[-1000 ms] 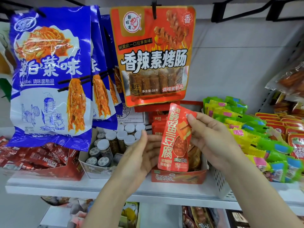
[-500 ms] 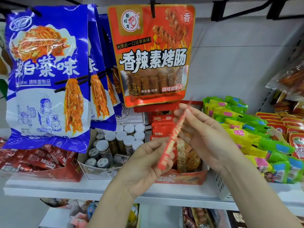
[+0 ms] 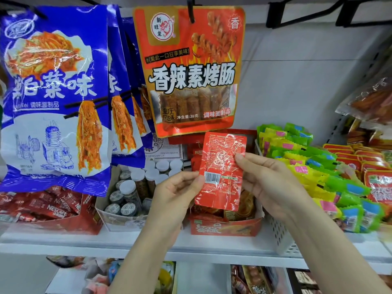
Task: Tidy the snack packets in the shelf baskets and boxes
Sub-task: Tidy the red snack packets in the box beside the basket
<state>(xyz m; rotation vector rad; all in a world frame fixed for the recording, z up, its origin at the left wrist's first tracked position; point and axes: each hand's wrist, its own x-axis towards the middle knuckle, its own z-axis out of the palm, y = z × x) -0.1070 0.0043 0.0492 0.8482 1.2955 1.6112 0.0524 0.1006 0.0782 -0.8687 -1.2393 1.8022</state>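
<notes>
1. Red snack packet (image 3: pixel 221 170), barcode side toward us, is upright above the open red box (image 3: pixel 224 227) on the shelf (image 3: pixel 191 247).
2. Our left hand (image 3: pixel 176 194) pinches its left edge.
3. Our right hand (image 3: pixel 269 179) grips its right edge.
4. A white basket (image 3: pixel 280 236) of green and yellow packets (image 3: pixel 318 166) stands just right.

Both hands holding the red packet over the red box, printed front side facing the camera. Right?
Not quite. The head view shows the barcode and fine-print back of the red packet facing the camera, not the front. The rest holds: left hand and right hand both pinch it above the red box.
</notes>
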